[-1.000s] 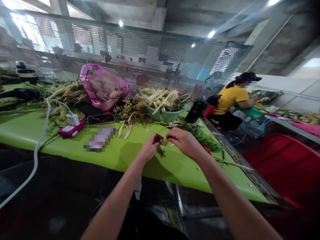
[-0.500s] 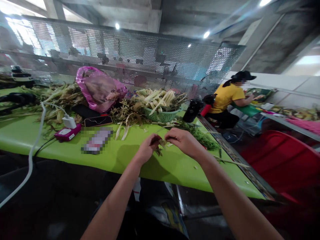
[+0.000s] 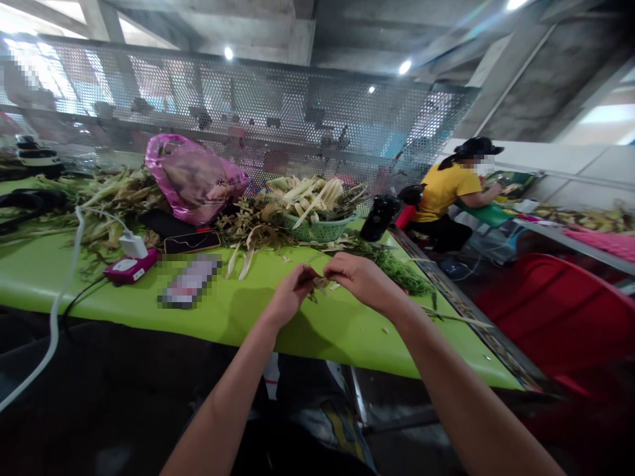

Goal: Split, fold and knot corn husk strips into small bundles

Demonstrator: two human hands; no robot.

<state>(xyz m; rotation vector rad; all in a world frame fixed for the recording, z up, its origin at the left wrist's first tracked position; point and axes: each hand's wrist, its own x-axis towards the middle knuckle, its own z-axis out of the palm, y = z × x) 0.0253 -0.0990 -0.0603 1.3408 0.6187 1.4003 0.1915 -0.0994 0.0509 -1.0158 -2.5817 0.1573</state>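
My left hand [image 3: 290, 296] and my right hand [image 3: 361, 279] meet above the green table [image 3: 208, 304], both pinched on a small pale-green plant piece [image 3: 322, 284] with husk-like leaves. The fingers of each hand are curled tight round it. Behind them stands a green basket [image 3: 323, 231] heaped with pale peeled stalks [image 3: 310, 192], with loose husks [image 3: 248, 231] spread beside it.
A pink plastic bag [image 3: 191, 177], a dark phone [image 3: 193, 242], a pink power bank with white charger [image 3: 129, 264] and cable lie to the left. A black bottle [image 3: 379, 217] stands by the table's right edge. A person in yellow [image 3: 449, 192] works beyond; a red bin [image 3: 555, 311] sits to the right.
Both hands stay pinched on the plant piece and have barely shifted. The view has drifted slightly, so the table items sit a little to the left.
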